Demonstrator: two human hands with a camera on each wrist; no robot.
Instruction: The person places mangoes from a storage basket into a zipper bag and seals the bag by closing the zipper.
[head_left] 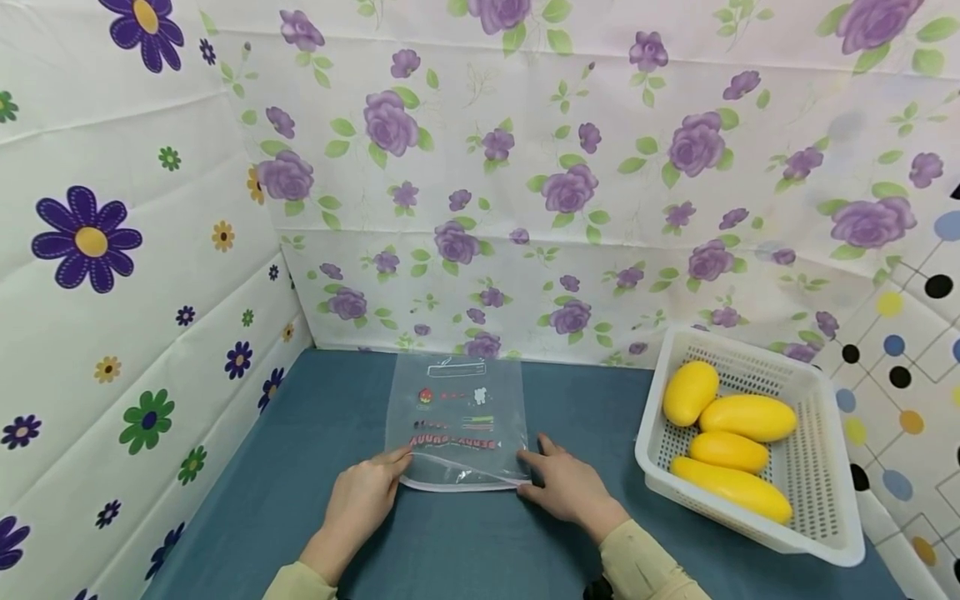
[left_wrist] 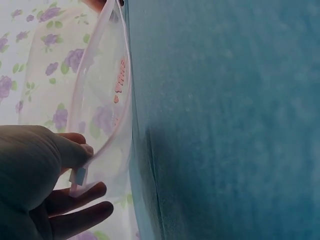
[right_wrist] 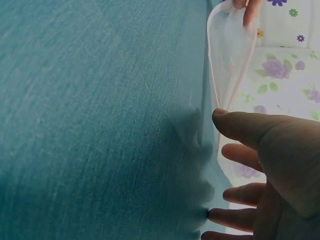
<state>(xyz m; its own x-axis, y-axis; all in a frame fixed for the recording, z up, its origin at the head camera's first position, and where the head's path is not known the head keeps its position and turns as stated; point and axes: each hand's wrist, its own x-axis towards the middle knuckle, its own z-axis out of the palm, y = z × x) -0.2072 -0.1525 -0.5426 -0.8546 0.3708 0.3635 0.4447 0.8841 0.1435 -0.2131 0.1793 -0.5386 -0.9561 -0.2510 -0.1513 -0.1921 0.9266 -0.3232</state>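
A clear plastic zipper bag (head_left: 457, 417) with red lettering and small printed pictures lies on the blue-covered table, its pink-edged mouth toward me. At the mouth's left end, my left hand (head_left: 363, 492) pinches the upper layer between thumb and finger, lifting it so that the mouth gapes. A small pale slider (left_wrist: 77, 176) shows beside those fingers in the left wrist view. My right hand (head_left: 566, 483) is at the mouth's right corner. Its thumb (right_wrist: 235, 122) touches the bag's edge there, while the other fingers are spread apart.
To the right stands a white perforated plastic basket (head_left: 821, 467) with several yellow mangoes (head_left: 748, 417) inside. Floral sheets (head_left: 517, 167) enclose the table (head_left: 315, 433) at the back and left. A dotted sheet (head_left: 900, 400) hangs at the right, behind the basket.
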